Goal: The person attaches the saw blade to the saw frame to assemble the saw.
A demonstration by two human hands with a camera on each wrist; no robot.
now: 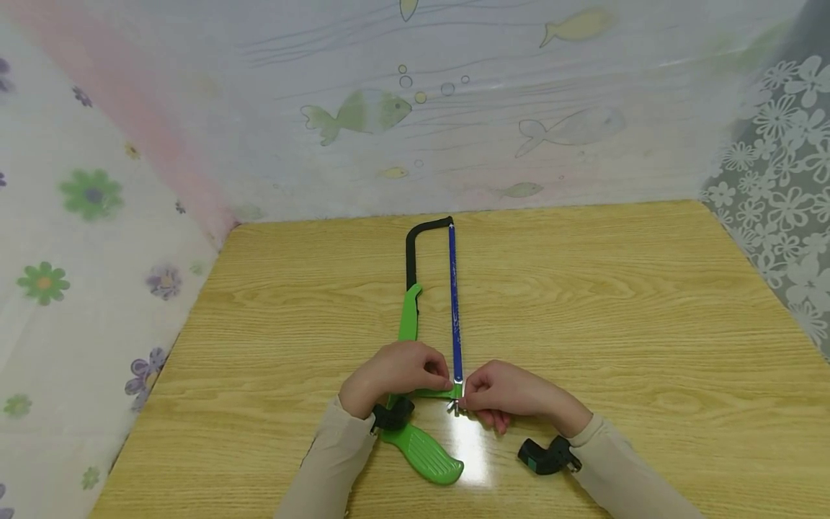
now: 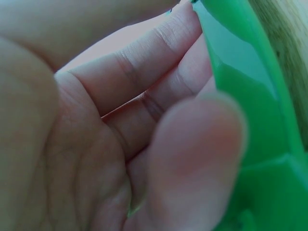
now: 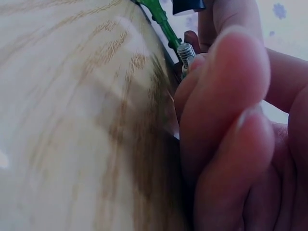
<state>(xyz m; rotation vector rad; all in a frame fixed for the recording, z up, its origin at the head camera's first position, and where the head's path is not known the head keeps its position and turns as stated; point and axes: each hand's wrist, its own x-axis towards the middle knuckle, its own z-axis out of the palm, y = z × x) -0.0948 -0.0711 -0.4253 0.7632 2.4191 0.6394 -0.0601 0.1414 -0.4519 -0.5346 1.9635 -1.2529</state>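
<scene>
A hacksaw (image 1: 408,313) lies flat on the table, with a black front bow, a green grip frame and a green handle (image 1: 428,455). Its blue blade (image 1: 455,303) spans from the bow's tip down to a metal fitting. My left hand (image 1: 402,371) reaches across the green frame, thumb and fingers pinching at the fitting beside the blade's near end. From the other side my right hand (image 1: 512,393) pinches the silver wing nut (image 1: 455,409) at that end. A threaded bolt (image 3: 185,50) pokes out by the right fingertips in the right wrist view.
The wood-grain table (image 1: 616,303) meets a patterned curtain (image 1: 467,144) behind and a flowered one (image 1: 84,252) on the left. Black wrist cameras sit on both wrists, the right one (image 1: 545,455) just over the tabletop.
</scene>
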